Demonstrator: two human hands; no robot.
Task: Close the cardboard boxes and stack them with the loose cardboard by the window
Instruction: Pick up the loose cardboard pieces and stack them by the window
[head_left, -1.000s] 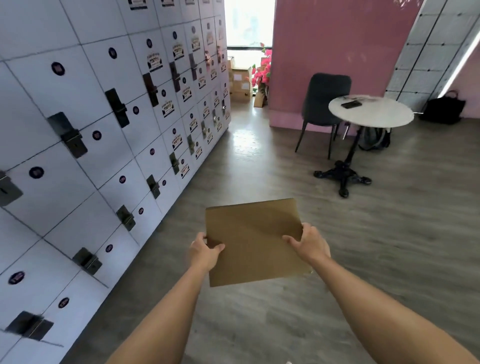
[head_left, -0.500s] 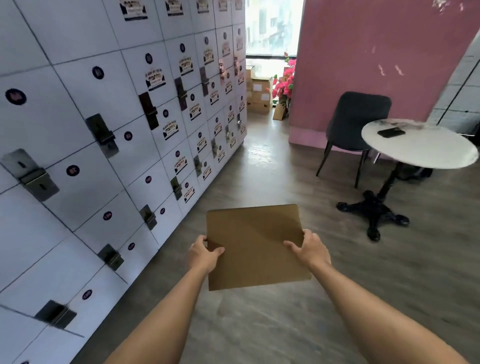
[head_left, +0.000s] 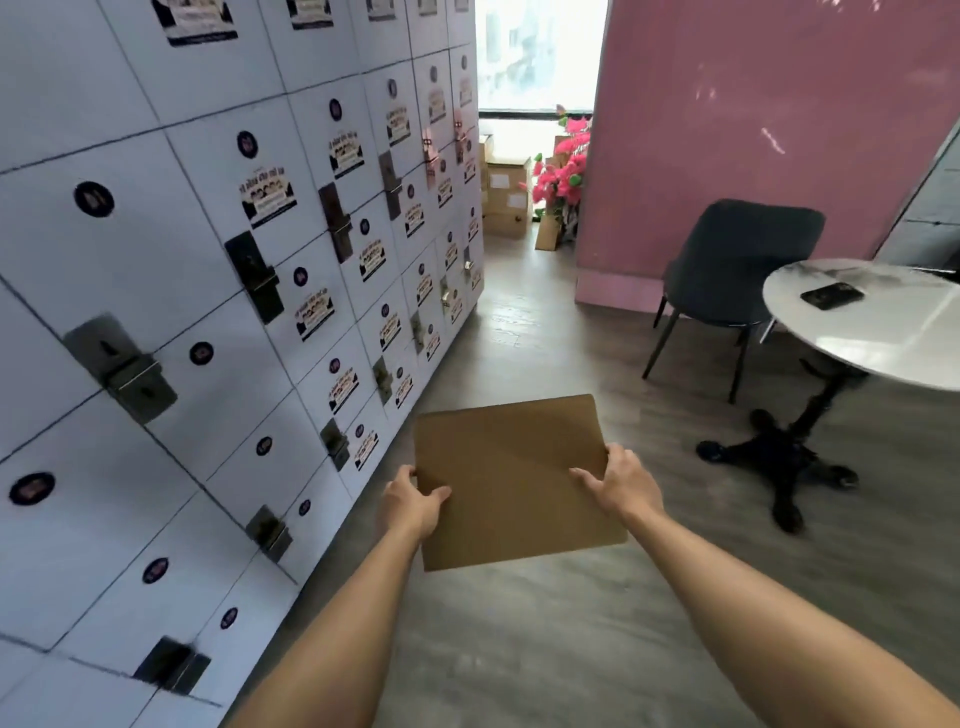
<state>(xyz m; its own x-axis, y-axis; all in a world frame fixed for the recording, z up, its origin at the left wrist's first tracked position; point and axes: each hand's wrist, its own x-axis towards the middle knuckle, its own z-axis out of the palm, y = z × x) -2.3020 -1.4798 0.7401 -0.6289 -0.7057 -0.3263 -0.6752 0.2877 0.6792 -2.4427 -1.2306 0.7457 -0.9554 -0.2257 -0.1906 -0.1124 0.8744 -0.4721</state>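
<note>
a wall of white lockers (head_left: 218, 291) runs down the left, each door with a round sticker, many with a label and a dark latch. a pink wall (head_left: 753, 130) stands on the right. in front of it a dark chair (head_left: 727, 280) sits beside a round white table (head_left: 883, 332) on a black base (head_left: 784, 457). a black phone (head_left: 832, 296) lies on the table. pink flowers (head_left: 563, 171) stand at the wall's far corner. the floor (head_left: 519, 649) is grey wood.

The grey wooden floor (head_left: 519, 649) carries a round white desk (head_left: 893, 332) on a black foot, with a dark chair (head_left: 737, 270) just beside it. A flat black phone (head_left: 832, 296) lies on the desk. Far off by the window, brown cardboard boxes (head_left: 506, 195) stand stacked on the floor.
</note>
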